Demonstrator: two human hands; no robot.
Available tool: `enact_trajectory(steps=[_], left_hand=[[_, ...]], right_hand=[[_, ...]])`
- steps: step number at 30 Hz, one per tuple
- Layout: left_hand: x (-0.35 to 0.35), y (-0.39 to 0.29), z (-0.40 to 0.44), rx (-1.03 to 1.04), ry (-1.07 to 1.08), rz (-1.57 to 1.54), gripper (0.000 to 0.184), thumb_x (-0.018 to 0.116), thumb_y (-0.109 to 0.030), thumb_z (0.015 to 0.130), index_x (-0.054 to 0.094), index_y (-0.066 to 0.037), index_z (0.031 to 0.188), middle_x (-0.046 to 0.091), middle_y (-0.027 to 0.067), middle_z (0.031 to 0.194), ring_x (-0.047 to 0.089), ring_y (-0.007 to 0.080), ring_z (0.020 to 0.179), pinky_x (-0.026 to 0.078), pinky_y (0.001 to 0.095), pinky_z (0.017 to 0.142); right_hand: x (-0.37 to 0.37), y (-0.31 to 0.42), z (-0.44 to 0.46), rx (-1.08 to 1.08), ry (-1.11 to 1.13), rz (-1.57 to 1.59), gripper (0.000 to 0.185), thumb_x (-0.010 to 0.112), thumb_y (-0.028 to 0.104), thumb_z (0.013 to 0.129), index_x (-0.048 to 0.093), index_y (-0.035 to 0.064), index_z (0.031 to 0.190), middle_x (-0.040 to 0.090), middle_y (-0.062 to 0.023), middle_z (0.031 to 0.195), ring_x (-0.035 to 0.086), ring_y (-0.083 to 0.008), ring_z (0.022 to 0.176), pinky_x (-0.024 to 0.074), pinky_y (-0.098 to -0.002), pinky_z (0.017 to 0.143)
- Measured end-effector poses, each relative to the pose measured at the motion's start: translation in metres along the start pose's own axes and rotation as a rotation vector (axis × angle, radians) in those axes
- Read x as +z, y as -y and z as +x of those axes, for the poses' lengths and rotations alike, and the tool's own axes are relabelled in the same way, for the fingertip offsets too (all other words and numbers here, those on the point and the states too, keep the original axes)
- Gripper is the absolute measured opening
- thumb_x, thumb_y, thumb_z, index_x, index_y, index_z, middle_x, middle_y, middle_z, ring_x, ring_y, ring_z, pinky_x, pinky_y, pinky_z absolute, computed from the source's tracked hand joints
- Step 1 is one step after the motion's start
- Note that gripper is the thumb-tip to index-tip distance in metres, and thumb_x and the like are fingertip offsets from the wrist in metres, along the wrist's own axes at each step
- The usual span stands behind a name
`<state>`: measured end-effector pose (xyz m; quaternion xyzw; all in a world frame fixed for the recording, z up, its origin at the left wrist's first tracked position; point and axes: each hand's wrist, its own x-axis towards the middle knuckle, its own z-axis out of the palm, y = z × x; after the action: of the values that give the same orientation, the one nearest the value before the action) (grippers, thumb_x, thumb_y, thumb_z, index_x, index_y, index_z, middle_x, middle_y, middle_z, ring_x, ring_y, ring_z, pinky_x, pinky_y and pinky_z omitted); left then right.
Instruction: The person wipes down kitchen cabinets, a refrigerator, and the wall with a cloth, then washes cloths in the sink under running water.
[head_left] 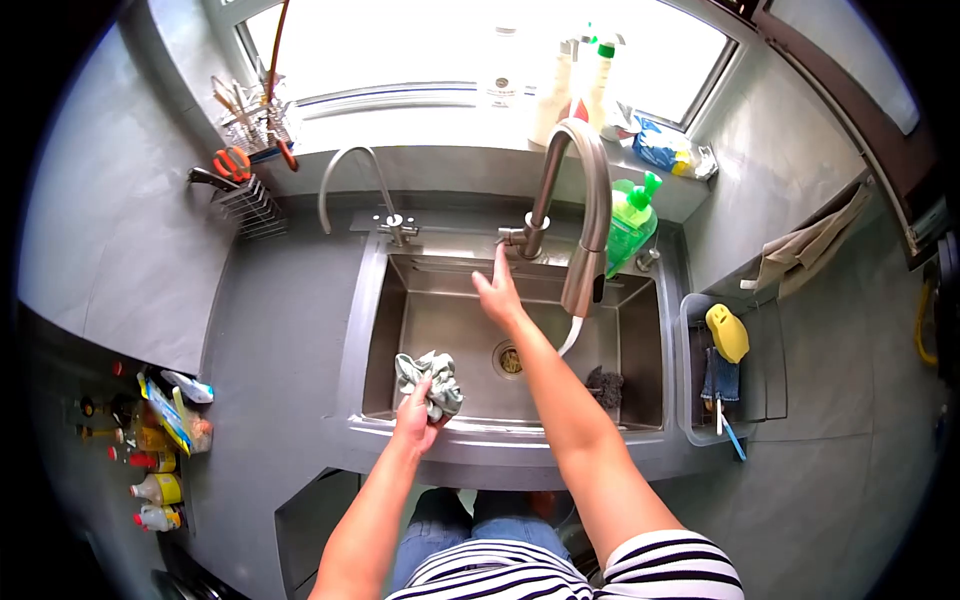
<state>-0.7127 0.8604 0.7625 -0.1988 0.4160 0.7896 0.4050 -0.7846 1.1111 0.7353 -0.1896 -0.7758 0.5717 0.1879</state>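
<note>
My left hand (418, 415) is closed on a crumpled grey-green cloth (432, 385) above the front left edge of the steel sink (450, 310). My right hand (499, 288) reaches over the sink with its index finger stretched to the lever (510, 236) of the large faucet (598, 200). The other fingers are apart and hold nothing. A whitish stream (571, 337) comes from the faucet's spout, right of the drain (509, 360). A dark scrubber (604, 386) lies in the sink's right part.
A thin curved tap (346, 150) stands behind the sink's left corner, a green soap bottle (630, 225) behind its right. A clear bin (698, 370) with a yellow sponge (727, 333) is at the right. Several bottles (158, 489) stand at the lower left.
</note>
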Motion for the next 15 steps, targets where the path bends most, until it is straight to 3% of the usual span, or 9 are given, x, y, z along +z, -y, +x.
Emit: enact_trajectory(steps=[2,4,6,7,8,10,12,14,15], left_hand=[[0.006,0.009,0.012,-0.031,0.062,0.020,0.029,0.056,-0.029,0.098,0.058,-0.013,0.122,0.066,0.0033,0.110,0.066,0.0190,0.097,0.055,0.0406,0.085],[0.011,0.025,0.036,-0.044,0.123,0.114,0.029,0.056,-0.025,0.098,0.057,-0.008,0.121,0.065,0.0054,0.112,0.065,0.0190,0.098,0.054,0.0368,0.087],[-0.003,0.053,0.068,-0.079,0.144,0.310,0.028,0.058,-0.021,0.097,0.057,-0.006,0.121,0.066,0.0061,0.110,0.066,0.0183,0.096,0.055,0.0349,0.084],[0.009,0.056,0.070,-0.175,0.108,0.504,0.026,0.061,-0.011,0.094,0.059,-0.003,0.119,0.067,0.0072,0.107,0.066,0.0162,0.094,0.054,0.0308,0.079],[0.014,0.069,0.075,-0.202,0.159,0.497,0.029,0.063,-0.013,0.093,0.058,-0.003,0.121,0.067,0.0068,0.108,0.066,0.0164,0.093,0.054,0.0310,0.080],[0.027,0.090,0.079,-0.254,0.227,0.402,0.033,0.063,-0.016,0.094,0.055,-0.005,0.124,0.067,0.0067,0.110,0.067,0.0178,0.092,0.057,0.0325,0.078],[0.034,0.113,0.091,-0.245,0.269,0.430,0.033,0.062,-0.019,0.096,0.053,-0.006,0.125,0.066,0.0060,0.109,0.067,0.0157,0.093,0.057,0.0322,0.074],[0.042,0.122,0.100,-0.262,0.211,0.483,0.035,0.061,-0.021,0.096,0.050,-0.008,0.127,0.066,0.0052,0.107,0.067,0.0146,0.093,0.057,0.0315,0.072],[0.046,0.123,0.103,-0.240,0.185,0.493,0.034,0.061,-0.021,0.096,0.050,-0.011,0.126,0.067,0.0033,0.101,0.066,0.0134,0.084,0.055,0.0278,0.065]], right_hand=[[-0.001,0.007,-0.056,0.184,0.090,0.309,0.082,0.060,0.029,0.093,0.012,-0.0021,0.152,0.021,-0.0258,0.156,0.020,-0.0320,0.147,0.0198,-0.0357,0.118],[0.004,-0.021,-0.121,0.184,0.260,0.095,0.070,0.060,0.029,0.095,0.026,0.0022,0.151,0.028,-0.0230,0.155,0.029,-0.0289,0.144,0.0236,-0.0352,0.116],[-0.004,-0.009,-0.179,0.230,0.180,0.057,0.061,0.061,0.027,0.095,0.038,0.0013,0.145,0.037,-0.0215,0.150,0.035,-0.0272,0.140,0.0299,-0.0350,0.113],[-0.012,-0.024,-0.195,0.283,0.102,0.028,0.060,0.062,0.025,0.094,0.040,0.0018,0.144,0.043,-0.0198,0.145,0.041,-0.0255,0.135,0.0349,-0.0343,0.109],[-0.024,-0.039,-0.208,0.338,0.031,-0.003,0.058,0.063,0.023,0.094,0.041,0.0022,0.143,0.049,-0.0182,0.140,0.048,-0.0237,0.129,0.0399,-0.0337,0.105],[-0.053,-0.045,-0.214,0.476,-0.018,0.312,0.047,0.066,0.014,0.091,0.051,0.0016,0.133,0.062,-0.0075,0.119,0.060,-0.0134,0.104,0.0483,-0.0283,0.091],[-0.075,-0.072,-0.218,0.503,-0.069,0.222,0.031,0.064,0.013,0.092,0.059,0.0009,0.120,0.065,-0.0051,0.109,0.059,-0.0114,0.098,0.0477,-0.0259,0.088],[-0.087,-0.077,-0.211,0.532,-0.351,0.145,0.018,0.060,0.013,0.095,0.063,0.0014,0.107,0.064,-0.0008,0.096,0.056,-0.0083,0.087,0.0456,-0.0229,0.078],[-0.092,-0.081,-0.208,0.590,-0.438,0.195,0.014,0.057,0.014,0.097,0.063,0.0022,0.102,0.060,0.0016,0.088,0.051,-0.0064,0.080,0.0417,-0.0221,0.073]])
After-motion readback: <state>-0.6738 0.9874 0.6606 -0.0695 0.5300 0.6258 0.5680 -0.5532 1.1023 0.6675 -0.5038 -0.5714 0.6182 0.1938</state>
